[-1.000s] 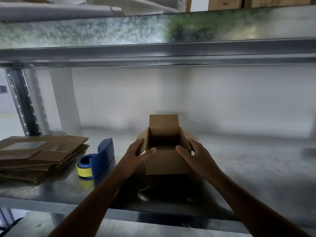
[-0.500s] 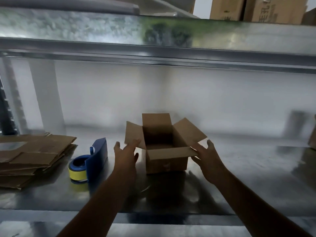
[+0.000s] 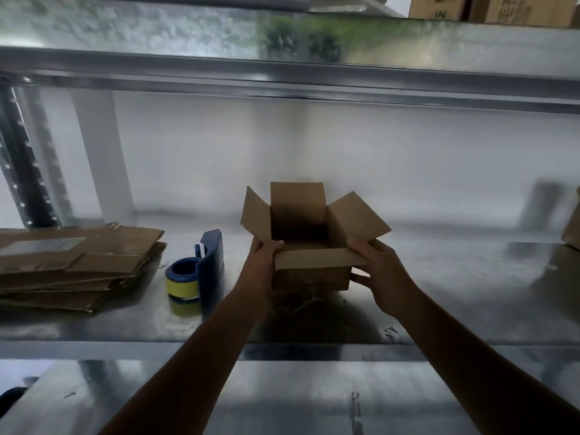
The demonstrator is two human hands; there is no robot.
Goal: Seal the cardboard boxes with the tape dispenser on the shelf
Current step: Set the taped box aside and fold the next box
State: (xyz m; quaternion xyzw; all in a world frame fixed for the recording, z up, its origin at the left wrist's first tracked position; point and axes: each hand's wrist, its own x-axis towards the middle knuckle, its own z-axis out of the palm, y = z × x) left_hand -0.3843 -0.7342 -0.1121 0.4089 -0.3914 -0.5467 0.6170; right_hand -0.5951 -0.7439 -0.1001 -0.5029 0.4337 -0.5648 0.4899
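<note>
Moved inward, left hand [image 3: 262, 262] and right hand [image 3: 381, 274] grasp the box [image 3: 314, 276], fingers [image 3: 356, 245] partly hidden behind cardboard.

Galvanised metal shelf [image 3: 439, 296], reflective surface. Left: stack of flattened cardboard [image 3: 78, 265], lying flat. Just right of it: blue tape dispenser [image 3: 204, 265] with a yellow roll, on its side. Centre: cardboard box [image 3: 310, 276], flaps open; contact with shelf unclear. Far right edge: corner of another box [image 3: 572, 227].

Matt cardboard box [image 3: 310, 271] — glossy galvanized metal shelf [image 3: 439, 293] — plastic tape dispenser [image 3: 201, 268].
</note>
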